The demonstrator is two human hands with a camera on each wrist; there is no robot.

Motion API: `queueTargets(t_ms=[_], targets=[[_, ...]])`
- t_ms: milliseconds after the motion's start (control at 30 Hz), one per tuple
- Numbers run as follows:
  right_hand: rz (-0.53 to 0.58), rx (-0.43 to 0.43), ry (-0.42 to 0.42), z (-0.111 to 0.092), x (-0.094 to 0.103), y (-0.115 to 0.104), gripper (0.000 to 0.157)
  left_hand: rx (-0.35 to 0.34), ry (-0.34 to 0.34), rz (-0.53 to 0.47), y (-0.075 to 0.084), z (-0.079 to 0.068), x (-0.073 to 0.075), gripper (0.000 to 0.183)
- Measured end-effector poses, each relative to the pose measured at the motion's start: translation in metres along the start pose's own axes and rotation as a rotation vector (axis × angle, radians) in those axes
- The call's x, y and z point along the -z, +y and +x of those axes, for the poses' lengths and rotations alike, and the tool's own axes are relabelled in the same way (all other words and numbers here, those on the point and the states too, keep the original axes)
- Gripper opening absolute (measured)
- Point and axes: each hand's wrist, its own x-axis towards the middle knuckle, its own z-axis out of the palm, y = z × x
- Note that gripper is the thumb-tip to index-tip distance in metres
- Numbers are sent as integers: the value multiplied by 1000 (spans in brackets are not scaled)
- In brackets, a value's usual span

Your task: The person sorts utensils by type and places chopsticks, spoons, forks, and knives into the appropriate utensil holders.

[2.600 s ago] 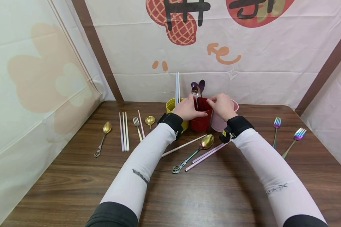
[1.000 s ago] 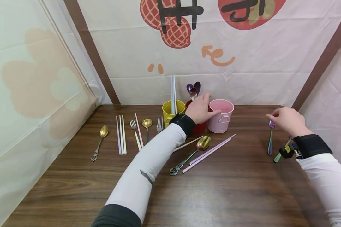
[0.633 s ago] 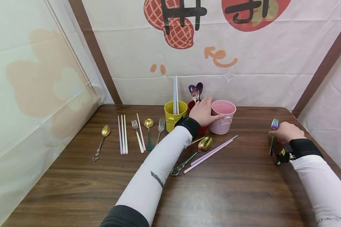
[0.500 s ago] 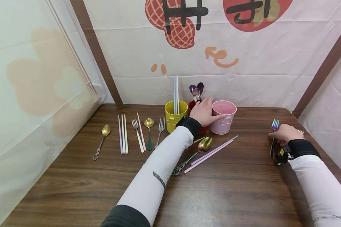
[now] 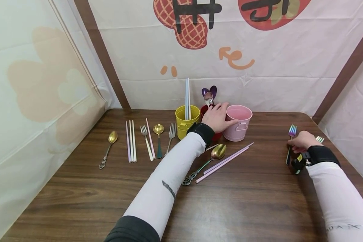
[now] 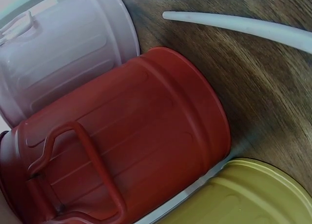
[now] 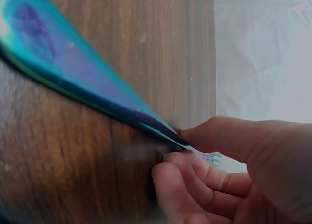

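Observation:
My right hand [image 5: 302, 141] pinches a rainbow-coloured fork [image 5: 292, 130] between thumb and fingers at the right of the table. Its teal-violet handle [image 7: 78, 63] slants up off the wood in the right wrist view. A second fork [image 5: 320, 138] lies beyond that hand, mostly hidden by it. At the back, my left hand [image 5: 216, 118] rests over the rim of a red bucket [image 6: 146, 121], thumb stretched toward the pink bucket [image 5: 236, 131]. Purple spoons [image 5: 213, 90] and a silver spoon [image 5: 208, 96] stand in the red bucket, partly hidden by the hand.
A yellow bucket [image 5: 180, 129] holding upright chopsticks [image 5: 188, 97] stands left of the red one. A gold spoon [image 5: 218, 152] and pink chopsticks [image 5: 227, 162] lie in front. Further left are white chopsticks [image 5: 132, 141], forks [image 5: 171, 131] and spoons [image 5: 113, 137].
My right hand has left the red bucket, swung right and come down onto the rainbow fork, which it now pinches. The left hand has stayed at the red bucket.

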Motion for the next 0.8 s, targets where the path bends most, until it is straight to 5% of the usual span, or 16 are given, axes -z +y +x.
queueTargets(t_ms=[600, 800], targets=[[35, -46, 11, 0, 3, 4, 29, -12, -25, -22, 0, 2, 0, 73], [-59, 31, 122, -8, 16, -9, 41, -7, -23, -39, -1, 3, 1, 72]])
